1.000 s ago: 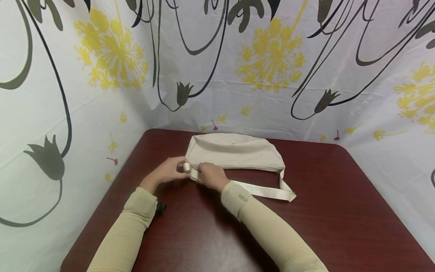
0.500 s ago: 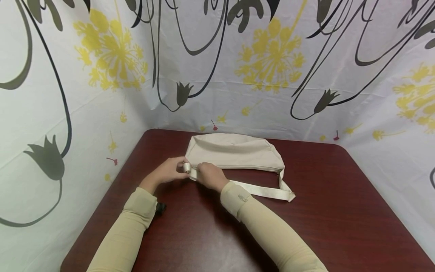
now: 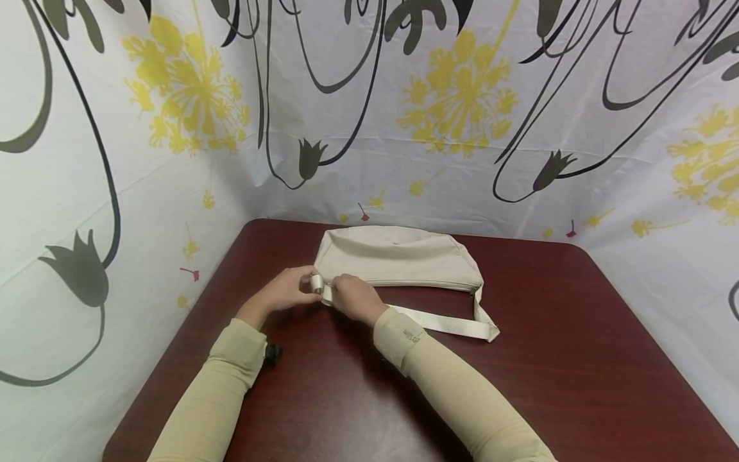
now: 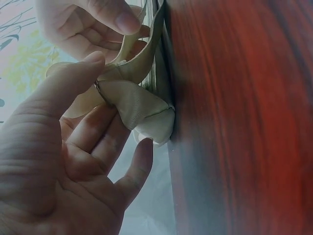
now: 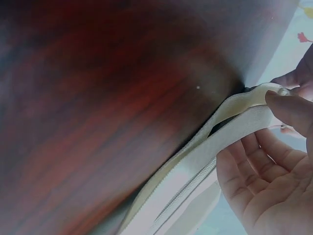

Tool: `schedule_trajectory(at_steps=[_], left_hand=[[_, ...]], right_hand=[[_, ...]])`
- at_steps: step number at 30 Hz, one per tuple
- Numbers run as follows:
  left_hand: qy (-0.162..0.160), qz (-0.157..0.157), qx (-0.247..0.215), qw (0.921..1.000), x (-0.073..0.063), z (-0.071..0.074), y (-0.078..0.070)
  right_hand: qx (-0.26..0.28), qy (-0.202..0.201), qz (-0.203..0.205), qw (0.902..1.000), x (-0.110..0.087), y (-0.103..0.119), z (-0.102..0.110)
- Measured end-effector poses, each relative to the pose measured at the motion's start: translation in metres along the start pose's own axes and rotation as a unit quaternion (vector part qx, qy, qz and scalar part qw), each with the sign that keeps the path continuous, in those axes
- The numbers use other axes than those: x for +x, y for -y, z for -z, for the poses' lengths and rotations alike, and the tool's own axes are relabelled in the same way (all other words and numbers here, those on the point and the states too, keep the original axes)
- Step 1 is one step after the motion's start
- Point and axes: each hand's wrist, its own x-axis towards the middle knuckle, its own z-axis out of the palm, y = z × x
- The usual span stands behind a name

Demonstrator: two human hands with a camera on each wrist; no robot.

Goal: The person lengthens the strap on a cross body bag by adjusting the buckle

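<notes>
A cream fabric shoulder bag [image 3: 398,256] lies on the table, its zipper [image 5: 183,188] along the near edge. Its flat strap [image 3: 441,322] runs from the bag's right end around to the left end, where both hands work. The left hand [image 3: 283,290] holds the strap at a looped fold, thumb over a thin metal ring [image 4: 99,91] and fingers behind. Just to its right, the right hand [image 3: 359,300] pinches the strap between thumb and fingers. In the right wrist view, two layers of strap [image 5: 195,152] stretch away from that pinch along the bag.
The dark red-brown table [image 3: 554,372] has rounded far corners. White cloth walls [image 3: 358,115] with yellow and grey flower prints enclose it at the back and both sides. A small black object [image 3: 273,354] shows beside the left sleeve cuff.
The right hand has shifted slightly left toward the left hand, and the strap's right corner has edged left. The left hand and the bag's body stay nearly still.
</notes>
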Motion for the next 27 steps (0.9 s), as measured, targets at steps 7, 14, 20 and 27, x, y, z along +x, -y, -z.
schedule_trajectory(at_steps=[7,14,20,27], left_hand=[[-0.002,-0.002,-0.002,1.0,-0.0001,-0.0009,0.0009],[-0.004,0.004,-0.004,1.0,-0.0008,-0.0013,0.0016],[-0.005,0.008,-0.012,0.9999,-0.0021,-0.0009,0.0025],[-0.003,0.004,-0.014,0.9999,-0.001,-0.0012,0.0025]], right_hand=[[0.007,0.002,0.01,0.9999,-0.0002,-0.0019,0.0008],[-0.006,0.012,-0.021,0.9997,-0.0022,-0.0017,0.0003],[-0.039,0.018,-0.052,0.9977,-0.0038,-0.0017,0.0011],[-0.054,0.008,-0.038,0.9978,-0.004,-0.0021,0.0]])
